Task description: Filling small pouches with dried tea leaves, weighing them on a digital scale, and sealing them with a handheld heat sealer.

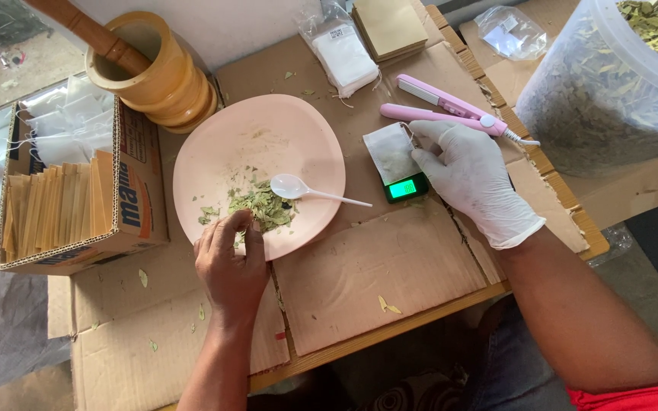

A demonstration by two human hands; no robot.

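Flattened brown cardboard sheets (390, 266) cover the worktop (420, 323), whose wooden edge shows along the near side, with stray leaf bits scattered over them. On the cardboard a pink plate (260, 137) holds a small heap of crushed dried leaves (262, 205) and a white plastic spoon (306, 190). The bare left hand (230, 262) rests at the plate's near rim, its fingers curled and pinching at the leaves. The gloved right hand (470, 179) is partly open, its fingertips steadying a small white sachet (391, 152) that lies on a pocket scale (407, 187) with a lit green display. A pink sealing tong (451, 110) lies just beyond. At the far left stands a wooden mortar with its pestle (150, 65), beside a cardboard box (78, 198) of paper envelopes. A clear tub (611, 84) of dried leaves stands at the right, and a worn floor shows at the upper left.
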